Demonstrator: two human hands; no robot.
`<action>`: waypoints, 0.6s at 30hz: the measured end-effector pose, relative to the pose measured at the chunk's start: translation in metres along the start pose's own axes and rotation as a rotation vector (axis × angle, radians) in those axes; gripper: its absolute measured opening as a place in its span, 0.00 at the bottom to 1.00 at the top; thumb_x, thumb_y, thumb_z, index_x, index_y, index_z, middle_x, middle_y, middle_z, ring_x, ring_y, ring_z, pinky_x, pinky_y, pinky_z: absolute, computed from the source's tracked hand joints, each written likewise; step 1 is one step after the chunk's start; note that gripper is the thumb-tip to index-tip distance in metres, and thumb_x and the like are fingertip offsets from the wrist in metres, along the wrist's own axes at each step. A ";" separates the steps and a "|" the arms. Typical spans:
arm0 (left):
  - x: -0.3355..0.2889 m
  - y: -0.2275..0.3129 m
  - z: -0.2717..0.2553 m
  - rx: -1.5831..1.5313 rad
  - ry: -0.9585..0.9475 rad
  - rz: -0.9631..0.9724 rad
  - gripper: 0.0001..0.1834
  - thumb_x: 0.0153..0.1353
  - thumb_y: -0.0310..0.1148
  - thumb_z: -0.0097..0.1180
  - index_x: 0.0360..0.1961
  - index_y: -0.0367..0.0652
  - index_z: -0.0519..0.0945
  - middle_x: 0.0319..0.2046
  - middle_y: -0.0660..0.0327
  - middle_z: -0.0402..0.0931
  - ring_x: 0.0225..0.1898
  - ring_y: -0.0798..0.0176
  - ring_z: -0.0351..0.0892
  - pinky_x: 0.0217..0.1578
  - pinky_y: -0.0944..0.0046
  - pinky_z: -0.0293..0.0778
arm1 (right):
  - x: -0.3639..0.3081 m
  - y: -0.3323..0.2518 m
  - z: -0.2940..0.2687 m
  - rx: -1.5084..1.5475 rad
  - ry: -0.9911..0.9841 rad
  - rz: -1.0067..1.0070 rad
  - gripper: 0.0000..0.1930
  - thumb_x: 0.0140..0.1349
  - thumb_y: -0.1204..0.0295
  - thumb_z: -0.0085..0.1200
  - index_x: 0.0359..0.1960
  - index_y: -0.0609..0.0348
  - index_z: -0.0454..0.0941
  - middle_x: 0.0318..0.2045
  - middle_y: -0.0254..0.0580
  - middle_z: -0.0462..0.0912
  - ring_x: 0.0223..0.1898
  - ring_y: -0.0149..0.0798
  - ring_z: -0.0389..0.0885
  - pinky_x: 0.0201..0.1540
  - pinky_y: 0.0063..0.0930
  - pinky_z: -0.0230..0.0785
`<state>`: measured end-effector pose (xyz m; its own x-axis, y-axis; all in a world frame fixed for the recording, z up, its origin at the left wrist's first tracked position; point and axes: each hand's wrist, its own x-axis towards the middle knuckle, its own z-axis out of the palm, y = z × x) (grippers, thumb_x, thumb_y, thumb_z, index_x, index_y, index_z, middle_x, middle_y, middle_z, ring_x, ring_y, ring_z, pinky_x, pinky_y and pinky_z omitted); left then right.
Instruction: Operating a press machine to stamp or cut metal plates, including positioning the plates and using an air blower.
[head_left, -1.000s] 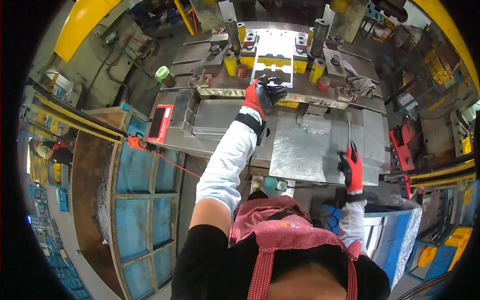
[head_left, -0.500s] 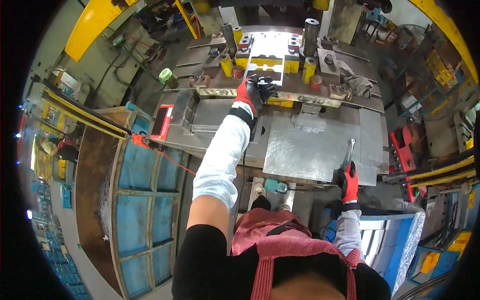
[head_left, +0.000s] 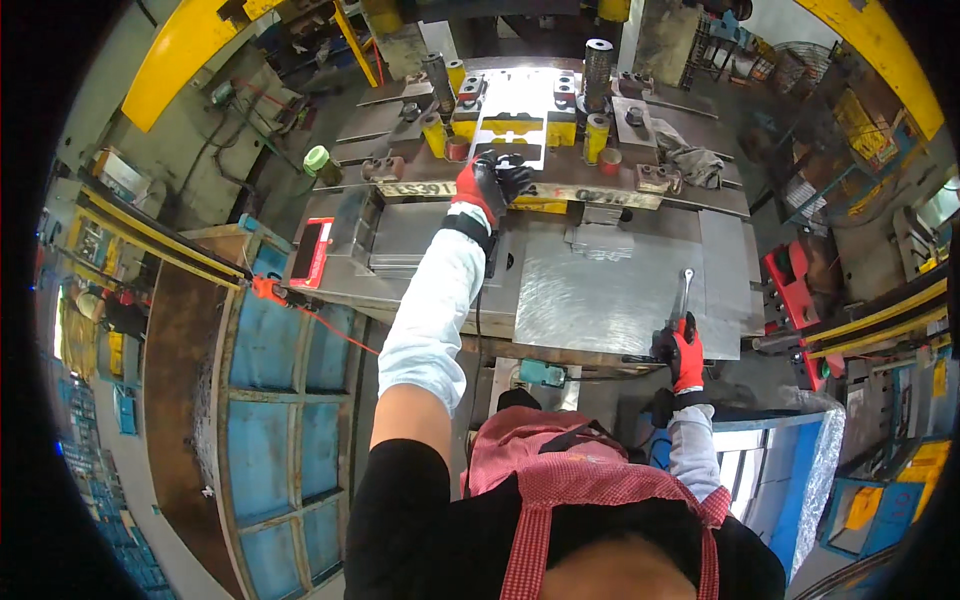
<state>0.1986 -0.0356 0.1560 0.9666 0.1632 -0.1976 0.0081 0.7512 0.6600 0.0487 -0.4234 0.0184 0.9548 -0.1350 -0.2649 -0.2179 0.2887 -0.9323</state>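
Note:
My left hand [head_left: 492,186], in a red and black glove, is at the near end of a bright metal strip [head_left: 528,152] with cut-outs. Its fingers look closed on the strip's near edge, though the grip is partly hidden. The strip lies in a die set with yellow blocks [head_left: 562,132] and upright posts [head_left: 597,78]. Over the near right part of a flat metal sheet [head_left: 585,300], my right hand [head_left: 686,358], gloved alike, is closed round a wrench [head_left: 687,290]. The wrench's ring end points away from me.
Stacked metal plates [head_left: 412,235] and a red-framed tablet-like object [head_left: 312,252] lie left on the press table. Small cut pieces [head_left: 600,240] rest at the sheet's far edge. A grey rag [head_left: 695,165] lies far right. A blue-panelled bin [head_left: 262,350] stands left; a green-capped bottle [head_left: 318,160] is beyond.
The view has shifted slightly, moving the scene a little left in the picture. Both hands stay in nearly the same places. My shoes, seen earlier below the table, are now mostly out of sight.

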 end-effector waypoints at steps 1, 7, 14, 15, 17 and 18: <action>0.002 0.000 0.001 -0.022 -0.001 -0.007 0.19 0.61 0.39 0.34 0.32 0.32 0.70 0.22 0.50 0.72 0.22 0.51 0.74 0.28 0.54 0.74 | 0.003 0.003 -0.002 0.001 -0.019 0.017 0.23 0.49 0.74 0.52 0.48 0.59 0.61 0.22 0.35 0.70 0.17 0.30 0.69 0.19 0.23 0.63; 0.008 -0.003 0.001 -0.047 0.017 -0.050 0.20 0.62 0.41 0.34 0.33 0.33 0.70 0.24 0.49 0.74 0.26 0.49 0.77 0.29 0.54 0.75 | 0.007 0.007 -0.010 0.016 -0.056 0.029 0.19 0.50 0.74 0.51 0.44 0.58 0.62 0.19 0.35 0.70 0.15 0.32 0.69 0.18 0.25 0.63; 0.020 -0.004 -0.020 -0.016 -0.105 -0.090 0.24 0.61 0.44 0.35 0.45 0.31 0.66 0.39 0.45 0.72 0.35 0.47 0.76 0.37 0.53 0.75 | 0.004 0.008 -0.011 0.020 -0.052 0.024 0.31 0.51 0.75 0.49 0.59 0.58 0.53 0.26 0.38 0.71 0.22 0.33 0.72 0.24 0.26 0.67; 0.021 -0.005 -0.018 0.016 -0.093 -0.126 0.27 0.59 0.46 0.39 0.51 0.33 0.64 0.45 0.46 0.70 0.40 0.48 0.75 0.41 0.53 0.73 | 0.006 0.010 -0.015 0.023 -0.046 0.020 0.31 0.51 0.75 0.49 0.59 0.58 0.53 0.26 0.38 0.71 0.22 0.33 0.72 0.24 0.26 0.67; 0.018 -0.006 -0.014 -0.035 -0.073 -0.123 0.27 0.61 0.44 0.33 0.50 0.29 0.63 0.44 0.41 0.69 0.40 0.44 0.74 0.41 0.52 0.73 | 0.005 0.006 -0.013 -0.013 -0.065 0.022 0.32 0.51 0.76 0.49 0.60 0.59 0.52 0.28 0.38 0.72 0.24 0.34 0.73 0.27 0.27 0.68; 0.017 -0.007 -0.011 -0.088 -0.050 -0.117 0.27 0.62 0.42 0.28 0.49 0.26 0.62 0.43 0.37 0.69 0.40 0.40 0.73 0.40 0.51 0.74 | 0.004 0.006 -0.011 -0.010 -0.059 0.022 0.32 0.51 0.76 0.49 0.60 0.59 0.52 0.28 0.38 0.72 0.24 0.34 0.73 0.27 0.27 0.68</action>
<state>0.2124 -0.0306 0.1398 0.9718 0.0408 -0.2321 0.1013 0.8168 0.5680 0.0494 -0.4330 0.0091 0.9601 -0.0722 -0.2702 -0.2402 0.2817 -0.9289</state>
